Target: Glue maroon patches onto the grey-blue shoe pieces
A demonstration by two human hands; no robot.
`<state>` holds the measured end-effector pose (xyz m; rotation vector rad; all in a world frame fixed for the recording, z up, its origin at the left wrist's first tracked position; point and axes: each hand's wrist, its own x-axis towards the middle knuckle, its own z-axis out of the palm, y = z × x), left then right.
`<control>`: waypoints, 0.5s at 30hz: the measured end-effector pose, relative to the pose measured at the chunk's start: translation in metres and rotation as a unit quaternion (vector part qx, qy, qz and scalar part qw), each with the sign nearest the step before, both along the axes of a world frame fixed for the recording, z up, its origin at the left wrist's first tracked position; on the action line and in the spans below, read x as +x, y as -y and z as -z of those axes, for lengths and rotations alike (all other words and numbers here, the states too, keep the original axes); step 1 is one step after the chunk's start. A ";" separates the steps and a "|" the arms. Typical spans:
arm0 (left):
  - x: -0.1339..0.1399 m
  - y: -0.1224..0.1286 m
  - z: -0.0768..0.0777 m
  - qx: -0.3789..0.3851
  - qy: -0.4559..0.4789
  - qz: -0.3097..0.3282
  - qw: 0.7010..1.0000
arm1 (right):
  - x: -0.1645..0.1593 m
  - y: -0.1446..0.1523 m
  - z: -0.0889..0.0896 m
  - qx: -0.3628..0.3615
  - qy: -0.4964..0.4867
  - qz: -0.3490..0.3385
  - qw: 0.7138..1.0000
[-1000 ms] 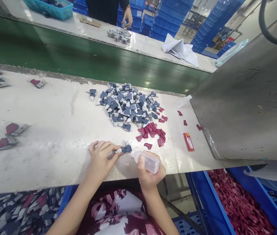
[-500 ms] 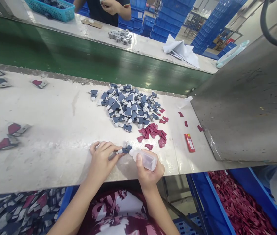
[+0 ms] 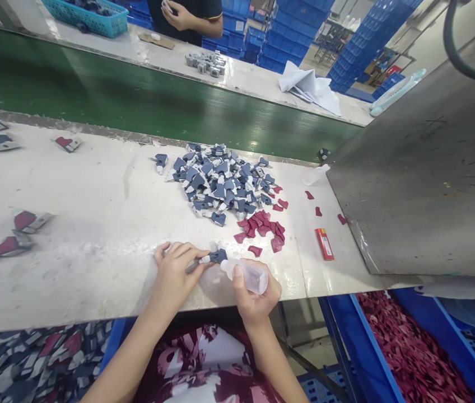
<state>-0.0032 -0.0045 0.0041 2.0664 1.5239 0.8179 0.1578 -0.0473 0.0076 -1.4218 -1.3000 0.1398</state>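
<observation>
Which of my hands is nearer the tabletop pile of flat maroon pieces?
Right. Your right hand is on the near side of the maroon pile; your left hand is farther, leftward.

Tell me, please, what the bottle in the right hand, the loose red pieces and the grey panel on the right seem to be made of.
Bottle: probably plastic, smooth and translucent; its walls look milky and see-through.
Red pieces: perhaps leather, rubber or plastic; they look thin and mostly matt, but too small to settle.
Grey panel: likely metal, with a dull, scuffed sheen.
</observation>
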 end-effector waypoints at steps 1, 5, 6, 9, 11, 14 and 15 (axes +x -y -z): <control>0.000 0.000 0.000 -0.001 -0.002 -0.001 1.000 | 0.000 0.000 0.000 -0.002 -0.001 0.002 1.000; -0.001 0.000 0.001 -0.005 -0.010 -0.001 1.000 | 0.001 0.003 0.002 -0.016 -0.011 0.019 1.000; -0.001 0.000 0.001 -0.005 -0.010 0.000 1.000 | 0.001 0.004 0.004 -0.017 -0.015 0.026 0.999; -0.001 0.000 0.002 -0.003 -0.010 -0.001 1.000 | 0.003 0.007 0.010 -0.021 -0.029 0.051 0.998; 0.000 -0.001 0.001 -0.003 -0.010 -0.004 1.000 | 0.003 0.008 0.012 -0.022 -0.044 0.067 0.997; 0.000 0.000 0.001 -0.004 -0.011 -0.004 1.000 | 0.002 0.009 0.013 -0.019 -0.074 0.084 0.994; 0.000 0.000 0.001 -0.003 -0.011 -0.004 1.000 | 0.002 0.009 0.013 -0.020 -0.082 0.090 0.992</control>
